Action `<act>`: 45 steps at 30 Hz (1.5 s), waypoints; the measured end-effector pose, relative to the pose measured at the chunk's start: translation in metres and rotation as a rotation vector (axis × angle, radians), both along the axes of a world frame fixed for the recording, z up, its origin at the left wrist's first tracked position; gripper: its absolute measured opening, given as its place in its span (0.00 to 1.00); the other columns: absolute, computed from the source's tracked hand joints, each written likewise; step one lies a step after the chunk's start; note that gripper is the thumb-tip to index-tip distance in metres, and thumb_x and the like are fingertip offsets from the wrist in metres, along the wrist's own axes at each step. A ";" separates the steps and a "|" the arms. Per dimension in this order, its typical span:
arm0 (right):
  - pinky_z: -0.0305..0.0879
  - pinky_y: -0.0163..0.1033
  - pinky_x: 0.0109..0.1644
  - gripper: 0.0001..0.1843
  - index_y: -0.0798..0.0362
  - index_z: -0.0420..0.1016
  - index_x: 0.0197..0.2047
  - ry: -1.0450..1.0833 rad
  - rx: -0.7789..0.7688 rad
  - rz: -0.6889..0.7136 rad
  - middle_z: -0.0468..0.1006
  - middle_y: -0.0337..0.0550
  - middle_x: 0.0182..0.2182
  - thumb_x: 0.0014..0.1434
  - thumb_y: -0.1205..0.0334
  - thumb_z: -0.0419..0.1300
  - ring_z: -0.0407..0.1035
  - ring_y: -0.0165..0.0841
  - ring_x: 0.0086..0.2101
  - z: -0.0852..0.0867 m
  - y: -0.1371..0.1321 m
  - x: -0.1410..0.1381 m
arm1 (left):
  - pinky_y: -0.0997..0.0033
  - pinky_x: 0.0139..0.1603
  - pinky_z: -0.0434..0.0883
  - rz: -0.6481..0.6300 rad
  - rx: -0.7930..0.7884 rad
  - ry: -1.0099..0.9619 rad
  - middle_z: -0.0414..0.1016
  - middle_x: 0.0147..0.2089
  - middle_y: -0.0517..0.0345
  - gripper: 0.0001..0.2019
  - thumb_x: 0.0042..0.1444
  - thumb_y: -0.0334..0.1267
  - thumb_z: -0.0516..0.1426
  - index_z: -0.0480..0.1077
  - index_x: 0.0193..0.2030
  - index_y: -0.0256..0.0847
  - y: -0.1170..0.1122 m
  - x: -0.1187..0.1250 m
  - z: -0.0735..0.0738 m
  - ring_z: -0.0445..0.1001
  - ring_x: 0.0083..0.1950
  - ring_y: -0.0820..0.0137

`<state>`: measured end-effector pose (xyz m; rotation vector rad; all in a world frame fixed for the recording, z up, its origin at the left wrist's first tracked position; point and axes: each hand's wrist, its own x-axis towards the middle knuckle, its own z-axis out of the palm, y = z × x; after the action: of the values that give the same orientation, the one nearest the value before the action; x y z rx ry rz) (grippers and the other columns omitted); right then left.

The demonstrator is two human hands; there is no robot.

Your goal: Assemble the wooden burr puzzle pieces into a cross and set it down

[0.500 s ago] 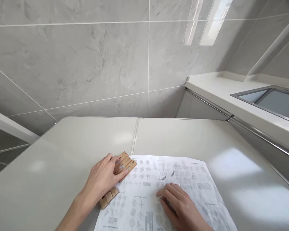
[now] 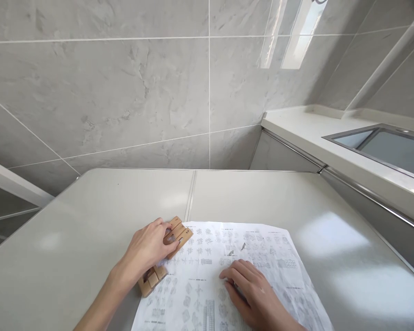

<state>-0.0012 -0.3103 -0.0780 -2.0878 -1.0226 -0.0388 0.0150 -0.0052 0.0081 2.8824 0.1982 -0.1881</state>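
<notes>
Wood board (image 2: pixel 180 237), numbered, seamed, under left hand (image 2: pixel 150 243), creased paper (image 2: pixel 209 271), glossy tabletop (image 2: pixel 89 216)

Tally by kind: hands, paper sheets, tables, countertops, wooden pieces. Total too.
Hands: 2 (left hand, right hand)
Paper sheet: 1
Table: 1
Countertop: 1
Wooden pieces: exact count unclear, partly covered by the left hand
Total: 5, excluding wood

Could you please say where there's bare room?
Bare tabletop lies between paper and far edge, right of the paper, and left of the left arm. Left hand and wooden pieces crowd the paper's left edge, the right hand its middle.
</notes>
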 end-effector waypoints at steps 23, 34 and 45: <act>0.78 0.44 0.43 0.12 0.47 0.69 0.54 0.096 0.139 -0.145 0.76 0.45 0.43 0.72 0.71 0.55 0.76 0.40 0.41 -0.007 -0.003 -0.002 | 0.58 0.47 0.75 -0.186 -0.299 -0.012 0.80 0.47 0.54 0.13 0.59 0.46 0.69 0.73 0.46 0.48 -0.090 -0.025 -0.026 0.80 0.46 0.56; 0.80 0.49 0.47 0.27 0.47 0.68 0.55 0.024 -0.011 -0.036 0.77 0.47 0.48 0.59 0.75 0.72 0.74 0.46 0.46 -0.006 -0.008 0.001 | 0.55 0.46 0.71 -0.114 -0.272 -0.138 0.73 0.45 0.54 0.13 0.69 0.44 0.63 0.65 0.37 0.43 -0.086 -0.033 -0.057 0.72 0.46 0.56; 0.70 0.43 0.40 0.11 0.47 0.66 0.39 0.062 -0.043 0.050 0.77 0.39 0.34 0.71 0.66 0.64 0.70 0.40 0.36 0.000 -0.014 0.006 | 0.60 0.43 0.67 -0.240 -0.261 -0.361 0.73 0.41 0.57 0.08 0.76 0.37 0.54 0.66 0.41 0.44 -0.077 -0.040 -0.051 0.71 0.41 0.61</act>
<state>0.0050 -0.3246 -0.0780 -2.0882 -1.0465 0.0730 -0.0246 -0.0827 -0.0433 2.6132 -0.2232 0.2471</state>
